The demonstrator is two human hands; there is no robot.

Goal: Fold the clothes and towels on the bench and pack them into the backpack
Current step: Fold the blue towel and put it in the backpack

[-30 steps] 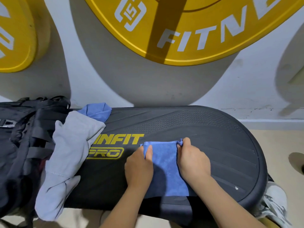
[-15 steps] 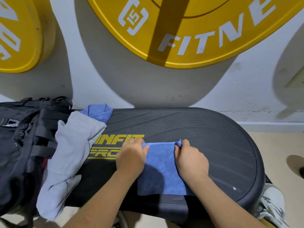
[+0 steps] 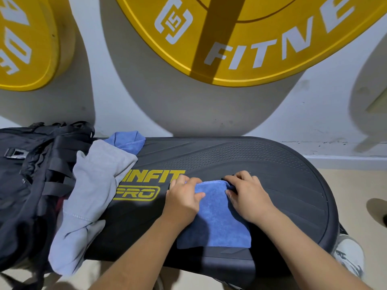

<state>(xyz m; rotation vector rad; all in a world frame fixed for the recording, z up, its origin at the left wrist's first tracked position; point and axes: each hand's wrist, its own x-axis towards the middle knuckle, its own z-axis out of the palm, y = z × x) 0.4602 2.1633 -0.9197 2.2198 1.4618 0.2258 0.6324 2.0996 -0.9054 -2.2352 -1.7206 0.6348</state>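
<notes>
On the "INFIT PRO" bench (image 3: 251,162), left hand (image 3: 184,198) and right hand (image 3: 248,195), grips tight on blue towel (image 3: 215,223).

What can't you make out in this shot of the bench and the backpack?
All in the head view:
- backpack: cut off by the left edge; its opening and contents do not show.
- second blue towel: mostly hidden under the grey garment.
- folded blue towel: far corners covered by the left hand and right hand; layer count unclear.
- yellow plate: its lettering is cut by the top edge.
</notes>
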